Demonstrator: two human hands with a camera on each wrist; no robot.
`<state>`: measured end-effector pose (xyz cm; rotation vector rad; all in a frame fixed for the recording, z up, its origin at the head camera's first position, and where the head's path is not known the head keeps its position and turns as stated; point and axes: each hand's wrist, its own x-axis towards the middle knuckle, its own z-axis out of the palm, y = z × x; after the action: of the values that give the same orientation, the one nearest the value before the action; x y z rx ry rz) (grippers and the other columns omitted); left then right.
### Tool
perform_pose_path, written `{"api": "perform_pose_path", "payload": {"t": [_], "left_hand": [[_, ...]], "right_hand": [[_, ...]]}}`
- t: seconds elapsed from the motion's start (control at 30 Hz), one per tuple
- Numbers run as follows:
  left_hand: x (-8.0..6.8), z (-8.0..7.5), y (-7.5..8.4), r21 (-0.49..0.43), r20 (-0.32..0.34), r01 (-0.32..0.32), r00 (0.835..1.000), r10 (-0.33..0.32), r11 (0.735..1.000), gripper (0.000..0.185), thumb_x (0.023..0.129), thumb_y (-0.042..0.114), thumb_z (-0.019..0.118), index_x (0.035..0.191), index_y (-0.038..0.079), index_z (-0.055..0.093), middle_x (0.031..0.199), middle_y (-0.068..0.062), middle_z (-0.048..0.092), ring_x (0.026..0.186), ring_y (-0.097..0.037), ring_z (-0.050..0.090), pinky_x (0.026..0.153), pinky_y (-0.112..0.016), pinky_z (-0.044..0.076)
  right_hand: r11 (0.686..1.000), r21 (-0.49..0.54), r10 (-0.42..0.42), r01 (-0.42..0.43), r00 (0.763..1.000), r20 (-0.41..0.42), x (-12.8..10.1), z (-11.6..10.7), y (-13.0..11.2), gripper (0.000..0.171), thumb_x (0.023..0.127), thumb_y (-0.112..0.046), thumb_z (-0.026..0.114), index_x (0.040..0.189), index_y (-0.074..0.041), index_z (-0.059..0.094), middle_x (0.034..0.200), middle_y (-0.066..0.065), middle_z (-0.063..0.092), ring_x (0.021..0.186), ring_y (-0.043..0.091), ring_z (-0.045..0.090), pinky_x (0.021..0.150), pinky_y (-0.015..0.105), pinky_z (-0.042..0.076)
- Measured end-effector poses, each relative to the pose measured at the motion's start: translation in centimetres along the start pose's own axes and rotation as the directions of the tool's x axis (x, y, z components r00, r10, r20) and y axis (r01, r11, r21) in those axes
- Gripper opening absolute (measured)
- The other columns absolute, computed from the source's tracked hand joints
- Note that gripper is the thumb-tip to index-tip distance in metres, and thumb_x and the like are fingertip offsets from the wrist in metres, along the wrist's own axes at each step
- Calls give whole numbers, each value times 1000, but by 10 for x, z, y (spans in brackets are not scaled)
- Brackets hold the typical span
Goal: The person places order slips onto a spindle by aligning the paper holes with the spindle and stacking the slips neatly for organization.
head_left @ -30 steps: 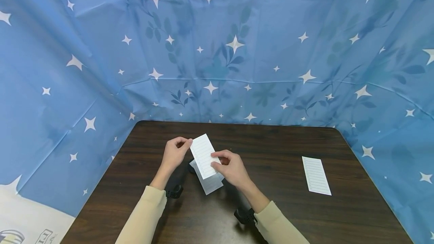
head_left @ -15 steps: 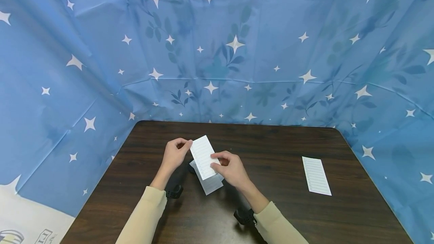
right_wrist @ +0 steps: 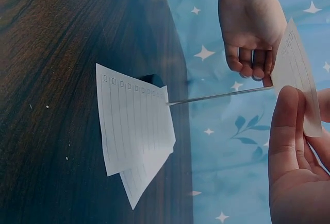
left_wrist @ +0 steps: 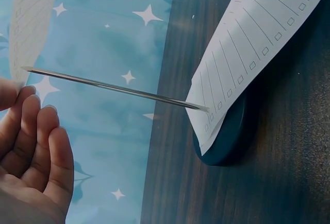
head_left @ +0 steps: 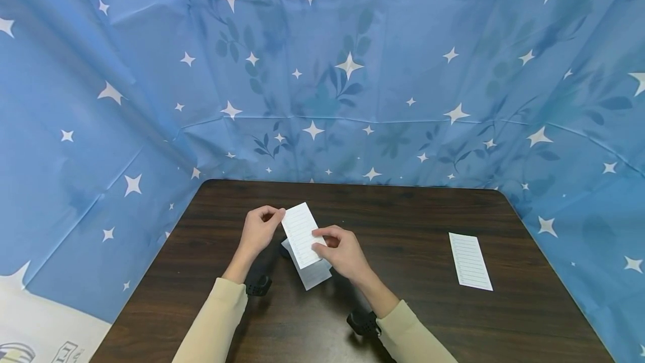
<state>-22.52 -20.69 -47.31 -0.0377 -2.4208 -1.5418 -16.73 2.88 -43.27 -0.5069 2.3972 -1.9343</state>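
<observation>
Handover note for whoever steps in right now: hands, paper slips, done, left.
Left hand: pinches the far left corner of a lined slip held above the table.
Right hand: pinches the same slip at its right edge.
Under the hands: a small stack of lined slips lying on a dark round object, the slips fanned unevenly.
Done: one separate slip lies flat on the table to the right.
Left: the held slip is not yet set down; the stack remains.
</observation>
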Motion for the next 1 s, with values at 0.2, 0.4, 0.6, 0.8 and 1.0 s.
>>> {"api": "perform_pose_path", "payload": {"t": [0.2, 0.4, 0.6, 0.8, 1.0], "left_hand": [[-1, 1, 0, -1, 15, 3, 1000, -3, 1000, 25, 99, 30, 69, 97, 5, 77, 87, -8, 67, 77, -22, 53, 69, -34, 44], [-1, 2, -4, 22, 20, -8, 1000, 8, 1000, 25, 99, 29, 68, 95, 6, 77, 87, -8, 68, 77, -22, 55, 70, -35, 46], [-2, 4, -12, 43, 32, -3, 999, 2, 999, 24, 99, 27, 68, 93, 5, 77, 87, -6, 69, 77, -20, 56, 71, -34, 47], [-2, 5, -16, 57, 48, 10, 999, -13, 998, 23, 99, 26, 68, 94, 5, 76, 86, -5, 68, 78, -21, 56, 72, -35, 47], [-3, 5, -20, 83, 85, 27, 996, -34, 996, 22, 100, 24, 67, 96, 4, 76, 88, -6, 68, 79, -22, 57, 74, -36, 47]], "right_hand": [[1000, -27, -6, 7, 1000, 12, 0, 0, 0, 24, 86, 8, 73, 110, 8, 72, 97, 20, 64, 70, 18, 47, 56, 22, 38], [999, -43, 1, -1, 1000, 3, 8, 4, 28, 25, 86, 6, 75, 111, 5, 74, 92, 16, 62, 70, 20, 46, 56, 22, 36], [999, -37, -4, 5, 1000, 16, 12, 5, 49, 26, 86, -2, 79, 111, -1, 76, 92, 8, 63, 69, 18, 47, 55, 23, 37], [998, -68, 0, 2, 999, 34, 13, 5, 55, 24, 87, -6, 79, 110, -3, 77, 92, 7, 62, 72, 18, 49, 57, 23, 39], [997, -80, 22, -18, 999, 42, 13, 7, 60, 24, 87, -5, 78, 110, -2, 76, 91, 6, 62, 74, 17, 49, 58, 23, 40]]}}
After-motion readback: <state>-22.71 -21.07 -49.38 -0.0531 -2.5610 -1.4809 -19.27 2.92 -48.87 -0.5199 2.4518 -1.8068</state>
